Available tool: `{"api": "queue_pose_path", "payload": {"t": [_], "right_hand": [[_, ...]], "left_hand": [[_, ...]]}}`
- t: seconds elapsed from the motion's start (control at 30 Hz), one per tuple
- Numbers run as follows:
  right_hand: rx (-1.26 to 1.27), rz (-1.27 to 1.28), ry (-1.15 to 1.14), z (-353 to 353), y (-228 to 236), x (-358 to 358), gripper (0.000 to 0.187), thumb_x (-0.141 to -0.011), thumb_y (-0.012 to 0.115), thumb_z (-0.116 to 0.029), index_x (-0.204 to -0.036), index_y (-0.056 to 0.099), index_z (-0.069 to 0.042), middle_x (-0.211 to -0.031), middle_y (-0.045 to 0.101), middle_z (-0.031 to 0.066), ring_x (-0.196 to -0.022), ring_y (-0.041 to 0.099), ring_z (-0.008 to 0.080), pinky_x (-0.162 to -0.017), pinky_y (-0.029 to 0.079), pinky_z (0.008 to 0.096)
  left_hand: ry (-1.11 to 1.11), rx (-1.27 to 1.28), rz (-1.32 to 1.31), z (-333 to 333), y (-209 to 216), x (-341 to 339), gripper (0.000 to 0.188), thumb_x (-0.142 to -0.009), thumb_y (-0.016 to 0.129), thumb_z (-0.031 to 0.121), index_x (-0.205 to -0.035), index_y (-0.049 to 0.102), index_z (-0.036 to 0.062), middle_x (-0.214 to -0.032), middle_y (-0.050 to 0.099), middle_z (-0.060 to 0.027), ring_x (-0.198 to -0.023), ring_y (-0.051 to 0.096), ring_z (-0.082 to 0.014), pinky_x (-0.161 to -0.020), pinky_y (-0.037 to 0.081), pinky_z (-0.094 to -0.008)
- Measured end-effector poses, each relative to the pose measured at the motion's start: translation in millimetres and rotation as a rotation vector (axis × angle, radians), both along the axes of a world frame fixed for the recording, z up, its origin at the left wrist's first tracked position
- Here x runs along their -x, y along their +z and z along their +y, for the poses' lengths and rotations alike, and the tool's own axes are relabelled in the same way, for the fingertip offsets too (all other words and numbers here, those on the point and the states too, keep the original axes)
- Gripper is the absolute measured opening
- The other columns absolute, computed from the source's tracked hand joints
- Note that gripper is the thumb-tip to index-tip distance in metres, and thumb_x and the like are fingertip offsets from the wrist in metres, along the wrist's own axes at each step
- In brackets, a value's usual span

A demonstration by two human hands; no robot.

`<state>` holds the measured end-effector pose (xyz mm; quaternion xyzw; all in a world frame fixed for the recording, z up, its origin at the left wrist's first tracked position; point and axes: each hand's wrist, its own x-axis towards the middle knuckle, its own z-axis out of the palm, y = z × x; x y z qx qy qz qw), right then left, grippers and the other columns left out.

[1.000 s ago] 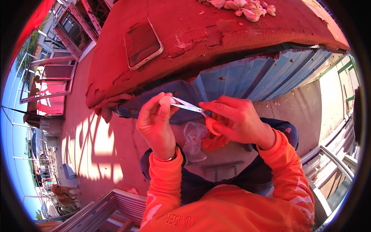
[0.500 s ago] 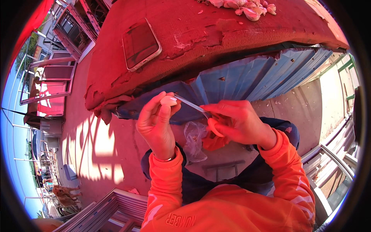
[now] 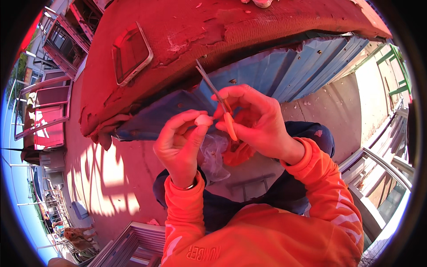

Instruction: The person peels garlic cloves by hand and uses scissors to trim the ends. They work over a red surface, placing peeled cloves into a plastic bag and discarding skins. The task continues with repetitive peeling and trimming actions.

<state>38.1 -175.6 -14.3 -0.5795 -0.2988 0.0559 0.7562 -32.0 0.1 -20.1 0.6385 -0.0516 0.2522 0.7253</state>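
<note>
My left hand pinches a pale garlic clove between thumb and fingertips. Close beside it, my right hand grips a pair of scissors by the orange handles. The narrow metal blades point up and away, toward the edge of the red-covered table. They look nearly closed and are apart from the clove. The fingertips of my right hand come very near the clove; whether they touch it I cannot tell.
A phone lies on the table's torn cover, and several more garlic cloves show at its far edge. Blue corrugated metal hangs below. A clear plastic bag is between my legs. A dog stands at lower left, near metal frames.
The scissors have swung from reaching toward the clove to pointing up and away. My right hand has come closer to my left. The table and phone have shifted up and left in the view.
</note>
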Motion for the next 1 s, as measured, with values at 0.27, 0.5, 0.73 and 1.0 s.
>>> {"api": "queue_pose_path", "payload": {"t": [0.27,0.5,0.73,1.0], "right_hand": [[0.012,0.003,-0.009,-1.1,-2.9,-0.2,0.043,-0.088,0.075,0.013,-0.127,0.063,-0.001,-0.098,0.070,0.0037,-0.085,0.066,0.0043,-0.069,0.053,0.0192],[0.033,-0.045,-0.081,-4.2,-3.9,-11.0,0.037,-0.092,0.069,0.006,-0.127,0.061,-0.001,-0.092,0.069,0.0027,-0.080,0.065,0.0063,-0.069,0.052,0.0233],[0.316,-0.222,-0.040,-12.0,7.0,-12.7,0.040,-0.089,0.071,0.005,-0.128,0.068,0.001,-0.095,0.068,0.0097,-0.079,0.066,0.0121,-0.072,0.056,0.0278],[0.404,-0.504,-0.139,-3.5,-5.1,-4.9,0.046,-0.080,0.079,-0.003,-0.125,0.073,-0.004,-0.100,0.070,0.0124,-0.077,0.071,0.0288,-0.067,0.057,0.0353]], "left_hand": [[-0.055,-0.028,-0.012,2.2,-3.7,1.6,0.028,-0.091,0.073,-0.012,-0.119,0.066,-0.0101,-0.117,0.071,-0.0190,-0.104,0.073,-0.0239,-0.092,0.060,-0.0338],[-0.135,0.022,0.004,11.4,-5.8,-1.1,0.029,-0.101,0.068,0.007,-0.127,0.064,-0.0056,-0.122,0.071,-0.0217,-0.100,0.074,-0.0272,-0.089,0.063,-0.0374],[0.027,0.139,-0.003,12.5,1.4,-2.4,0.028,-0.102,0.064,0.001,-0.129,0.063,-0.0055,-0.124,0.070,-0.0222,-0.102,0.075,-0.0285,-0.088,0.064,-0.0376],[0.177,0.231,-0.083,21.0,3.4,-5.1,0.028,-0.103,0.062,-0.001,-0.130,0.063,-0.0050,-0.125,0.072,-0.0209,-0.108,0.074,-0.0257,-0.090,0.065,-0.0343]]}}
